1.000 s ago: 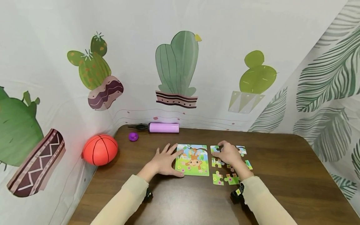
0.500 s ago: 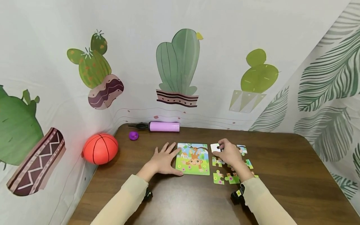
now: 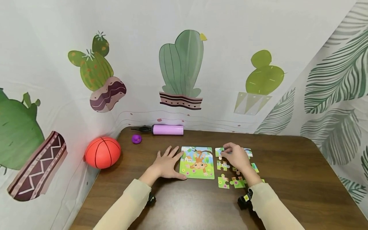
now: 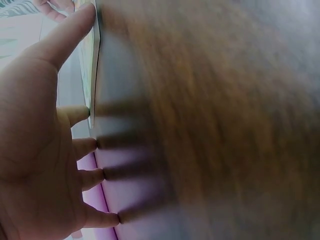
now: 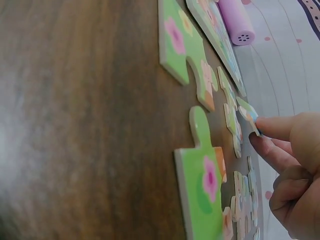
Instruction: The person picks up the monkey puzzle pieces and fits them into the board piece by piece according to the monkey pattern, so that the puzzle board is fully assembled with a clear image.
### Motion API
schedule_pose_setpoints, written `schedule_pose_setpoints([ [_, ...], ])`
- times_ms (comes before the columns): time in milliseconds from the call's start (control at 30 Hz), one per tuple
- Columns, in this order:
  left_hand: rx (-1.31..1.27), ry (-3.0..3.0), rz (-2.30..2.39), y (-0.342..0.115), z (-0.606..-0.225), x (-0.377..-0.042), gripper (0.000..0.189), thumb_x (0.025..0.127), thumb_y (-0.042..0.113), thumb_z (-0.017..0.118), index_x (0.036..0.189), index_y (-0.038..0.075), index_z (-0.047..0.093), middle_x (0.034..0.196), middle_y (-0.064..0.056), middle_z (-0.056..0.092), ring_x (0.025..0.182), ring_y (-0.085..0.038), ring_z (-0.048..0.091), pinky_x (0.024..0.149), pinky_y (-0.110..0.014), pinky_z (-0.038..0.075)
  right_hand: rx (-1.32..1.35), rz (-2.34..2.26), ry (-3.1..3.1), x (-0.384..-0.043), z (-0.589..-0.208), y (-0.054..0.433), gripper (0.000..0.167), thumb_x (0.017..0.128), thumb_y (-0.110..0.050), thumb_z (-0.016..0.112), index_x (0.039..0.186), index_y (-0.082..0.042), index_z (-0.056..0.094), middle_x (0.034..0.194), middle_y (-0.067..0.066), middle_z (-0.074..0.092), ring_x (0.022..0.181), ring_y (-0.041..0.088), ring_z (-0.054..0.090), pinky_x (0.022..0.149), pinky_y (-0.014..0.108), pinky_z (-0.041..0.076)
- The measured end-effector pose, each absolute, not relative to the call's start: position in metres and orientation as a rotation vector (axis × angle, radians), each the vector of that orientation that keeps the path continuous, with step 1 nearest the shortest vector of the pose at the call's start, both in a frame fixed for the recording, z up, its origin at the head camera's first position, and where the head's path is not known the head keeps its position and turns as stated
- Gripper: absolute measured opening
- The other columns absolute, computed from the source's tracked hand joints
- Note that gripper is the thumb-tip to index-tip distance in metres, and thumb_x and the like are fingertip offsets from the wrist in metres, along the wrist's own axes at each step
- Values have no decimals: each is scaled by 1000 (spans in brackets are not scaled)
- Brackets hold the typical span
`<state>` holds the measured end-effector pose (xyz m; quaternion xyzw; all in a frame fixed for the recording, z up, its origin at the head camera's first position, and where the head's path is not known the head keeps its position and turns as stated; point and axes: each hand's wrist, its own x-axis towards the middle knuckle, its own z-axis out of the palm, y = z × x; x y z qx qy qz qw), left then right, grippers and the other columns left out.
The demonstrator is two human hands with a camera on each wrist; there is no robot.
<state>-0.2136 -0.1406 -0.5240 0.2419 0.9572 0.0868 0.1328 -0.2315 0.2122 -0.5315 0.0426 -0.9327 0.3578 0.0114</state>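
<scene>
A square picture board [image 3: 198, 171] with a hanging monkey lies flat on the table. My left hand [image 3: 166, 164] is spread at its left side, with the thumb and forefinger at its edge; in the left wrist view, the other fingertips rest on the tabletop. Right of the board, my right hand [image 3: 237, 158] pinches a jigsaw puzzle piece [image 5: 248, 115] between finger and thumb, tilted in the right wrist view. Several loose puzzle pieces [image 3: 223, 182] lie below and around this hand, some hidden under it. One green piece [image 5: 197, 185] with a pink flower shows close up.
A red ball [image 3: 102, 152] marked like a basketball sits at the table's left edge. At the back lies a purple hand pump [image 3: 168, 129] with a black end, and a small purple toy [image 3: 136, 139] is just in front. A cactus-print cloth [image 3: 221, 64] hangs behind the table.
The piece at my right fingers showed its picture, then looked plain white, and now shows colours again. My right hand has shifted only slightly. The left hand stays by the board.
</scene>
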Motion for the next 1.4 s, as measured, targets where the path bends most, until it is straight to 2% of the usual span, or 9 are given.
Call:
schedule_pose_setpoints([
  [200,704,2780,259,-142,-526,-214,119,73,91,63,167,29,26,173,-6,13,157,-41,8,111,-80,16,145,1194,-2887,-232,-532,215,33,97,-25,76,124,-5,72,104,12,76,78,22,72,64,40,55],
  [500,697,2769,265,-141,-523,-214,119,73,90,63,167,28,25,173,-6,13,157,-40,7,111,-79,15,103,1334,-2836,-230,-528,208,34,98,-25,75,126,-7,72,108,14,76,89,28,73,73,44,58],
  [800,694,2772,280,-142,-524,-214,119,73,89,64,167,27,27,173,-7,14,157,-41,8,111,-80,16,129,1458,-2821,-230,-526,168,32,96,-25,77,122,-8,74,103,12,76,68,21,69,56,36,49],
  [1033,682,2759,273,-139,-521,-213,116,76,86,66,167,27,25,174,-7,12,157,-40,6,112,-79,13,134,1514,-2811,-233,-532,131,30,94,-23,79,119,-7,75,100,11,77,73,19,71,59,35,52],
  [1300,681,2759,265,-139,-522,-212,115,77,84,67,167,26,26,173,-8,13,157,-41,7,111,-79,14,70,1548,-2804,-237,-539,97,28,93,-23,80,115,-6,76,93,8,77,62,16,69,52,33,52],
  [1400,676,2767,261,-139,-522,-212,116,76,85,66,167,27,26,173,-7,13,157,-41,7,112,-79,14,39,1528,-2801,-237,-540,88,27,93,-24,80,114,-6,77,94,8,78,63,15,69,54,33,53],
])
